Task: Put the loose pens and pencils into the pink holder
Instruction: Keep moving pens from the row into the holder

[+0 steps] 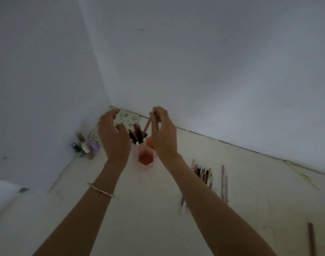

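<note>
— What lies nearest on the table?

— Its top is matte cream, faintly scuffed. At the near right edge lies a dark brown stick, straight and narrow. A thin pale bracelet rings the left wrist.

— And the loose things?

— A white-tipped pen lies just beside the right forearm, too blurred to tell more. Farther back, right of that arm, a pair of slim pens, pink and grey, lie side by side. Next to them is a tight row of loose pens and pencils, black, brown, pink and cream, barrel against barrel. Well to the right, a pale yellow stick lies slanted near the wall.

— Where is the holder?

— The pink holder stands between the two hands. It is translucent plastic, made of hexagonal tubes of unequal height. The taller tube at the rear left bristles with dark pens and pencils.

— The hands?

— The left hand is just left of the holder, fingers curved and apart, gripping nothing. The right hand pinches a pink pencil by its top end between thumb and fingertips. The pencil slants down, its lower end among the tips in the tall tube.

— Farther back?

— Small nail polish bottles, lilac, mint and brown, huddle by the left wall. A floral cloth with a green print fills the corner; pouch or mat, I cannot tell. Smooth white walls rise behind.
</note>
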The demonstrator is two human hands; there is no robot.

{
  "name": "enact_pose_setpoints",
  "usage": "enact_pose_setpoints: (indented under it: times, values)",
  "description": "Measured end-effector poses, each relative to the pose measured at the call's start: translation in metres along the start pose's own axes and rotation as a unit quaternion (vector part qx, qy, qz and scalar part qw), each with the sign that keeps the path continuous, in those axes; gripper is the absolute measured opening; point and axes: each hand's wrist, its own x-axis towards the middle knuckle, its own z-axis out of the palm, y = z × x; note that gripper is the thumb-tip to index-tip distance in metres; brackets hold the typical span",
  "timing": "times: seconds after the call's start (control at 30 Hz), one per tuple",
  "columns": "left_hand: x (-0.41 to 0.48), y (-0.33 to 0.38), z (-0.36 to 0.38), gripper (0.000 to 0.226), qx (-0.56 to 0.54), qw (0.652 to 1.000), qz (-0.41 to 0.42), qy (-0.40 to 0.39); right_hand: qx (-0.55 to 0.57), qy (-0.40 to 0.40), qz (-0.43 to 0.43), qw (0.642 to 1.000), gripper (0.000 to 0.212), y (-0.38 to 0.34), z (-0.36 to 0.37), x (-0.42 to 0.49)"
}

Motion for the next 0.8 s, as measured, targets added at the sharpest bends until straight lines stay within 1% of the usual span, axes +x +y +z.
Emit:
enact_pose_setpoints:
  times: [0.07,0.1,0.13,0.17,0.23,0.27,0.3,0.33,0.4,0.43,0.5,0.53,0.6,0.7,0.8]
  values:
    - [-0.002,0.004,-0.001,0.046,-0.023,1.000,-0.007,-0.012,-0.059,-0.075,-0.001,0.995,0.015,0.011,0.009,-0.011]
    - [-0.004,0.007,0.000,0.045,-0.031,0.999,-0.008,-0.018,-0.081,-0.094,-0.010,0.992,0.016,0.017,0.011,-0.017]
    - [-0.007,0.010,0.001,0.043,-0.036,0.999,-0.006,-0.024,-0.090,-0.093,-0.011,0.992,0.018,0.023,0.010,-0.022]
    - [-0.013,0.014,0.004,0.039,-0.038,0.999,-0.001,-0.032,-0.085,-0.070,0.002,0.994,0.022,0.028,0.005,-0.025]
    - [-0.030,0.025,0.014,0.030,-0.039,0.996,0.015,-0.074,-0.065,0.018,0.042,0.997,0.028,0.036,-0.013,-0.024]
    - [-0.042,0.031,0.021,0.028,-0.034,0.992,0.019,-0.116,-0.059,0.067,0.060,0.994,0.028,0.041,-0.024,-0.021]
    - [-0.057,0.036,0.030,0.026,-0.019,0.984,0.016,-0.176,-0.057,0.107,0.076,0.990,0.029,0.047,-0.036,-0.019]
    - [-0.073,0.040,0.040,0.024,0.010,0.968,0.011,-0.250,-0.054,0.133,0.092,0.985,0.029,0.053,-0.048,-0.016]
    - [-0.112,0.041,0.060,0.025,0.089,0.914,-0.008,-0.396,-0.053,0.151,0.124,0.979,0.031,0.063,-0.071,-0.016]
    - [-0.131,0.041,0.069,0.027,0.129,0.883,-0.017,-0.450,-0.057,0.151,0.138,0.977,0.031,0.068,-0.082,-0.018]
    - [-0.162,0.036,0.082,0.031,0.191,0.837,-0.029,-0.512,-0.070,0.146,0.160,0.974,0.031,0.078,-0.100,-0.025]
    - [-0.174,0.034,0.087,0.033,0.213,0.823,-0.033,-0.526,-0.075,0.142,0.168,0.973,0.031,0.083,-0.108,-0.029]
    - [-0.190,0.031,0.092,0.031,0.258,0.808,-0.027,-0.529,-0.081,0.135,0.180,0.971,0.030,0.091,-0.121,-0.039]
    - [-0.200,0.031,0.098,0.028,0.303,0.803,-0.012,-0.513,-0.087,0.123,0.200,0.968,0.028,0.101,-0.134,-0.052]
    - [-0.194,0.030,0.101,0.030,0.306,0.795,-0.031,-0.523,-0.078,0.108,0.232,0.964,0.028,0.104,-0.132,-0.060]
